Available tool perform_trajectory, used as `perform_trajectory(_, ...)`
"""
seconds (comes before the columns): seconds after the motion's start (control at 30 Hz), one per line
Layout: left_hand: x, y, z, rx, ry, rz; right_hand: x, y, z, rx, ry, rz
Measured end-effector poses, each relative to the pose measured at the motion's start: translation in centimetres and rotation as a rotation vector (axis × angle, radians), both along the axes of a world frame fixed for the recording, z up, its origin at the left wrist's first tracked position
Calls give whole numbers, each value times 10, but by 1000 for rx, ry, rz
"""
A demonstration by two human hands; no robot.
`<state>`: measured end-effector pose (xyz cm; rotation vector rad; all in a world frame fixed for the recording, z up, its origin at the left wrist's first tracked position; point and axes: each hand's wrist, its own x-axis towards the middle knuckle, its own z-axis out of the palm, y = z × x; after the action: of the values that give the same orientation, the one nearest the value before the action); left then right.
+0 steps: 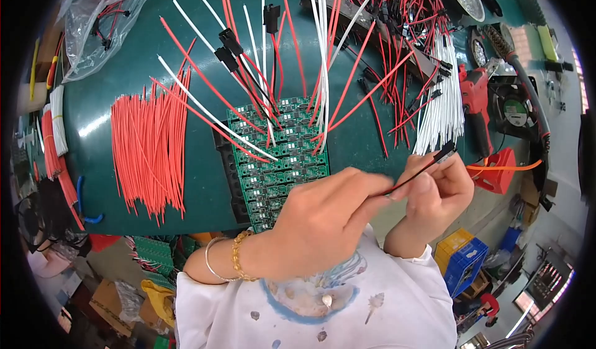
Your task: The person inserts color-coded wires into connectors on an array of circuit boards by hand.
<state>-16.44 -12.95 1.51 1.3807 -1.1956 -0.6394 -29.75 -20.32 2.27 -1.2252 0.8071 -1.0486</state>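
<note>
My left hand [329,215], with two bracelets at the wrist, pinches the wire end of a connector lead [445,153] between thumb and fingertips. My right hand [436,194] is closed on the same lead near its black plug, which sticks up past the fingers. A dark wire stretches between the two hands. Beside my left hand, partly covered by it, lies a panel of green circuit boards [256,181]. Red wires [242,120], white wires [214,120] and several leads with black plugs [271,18] rise from its upper rows.
Loose red wires [149,153] lie on the green table [205,206] to the left. White wires [442,100] and a heap of red-black leads [397,13] are at the right. A red pistol-shaped tool [475,97], a small fan [516,113] and a plastic bag [102,20] edge the workspace.
</note>
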Motion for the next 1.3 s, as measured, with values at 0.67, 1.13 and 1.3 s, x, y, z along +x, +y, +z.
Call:
perform_trajectory(0.67, 59, 45, -21, -137, -692, 155, 49, -4, -28, -1056, 349, 328)
perform_trajectory(1.13, 63, 41, -30, -162, -716, 193, 61, -5, -38, -958, 247, 337)
perform_trajectory(1.3, 63, 40, -30, -157, -695, 186, 60, -5, -38, -917, 234, 340)
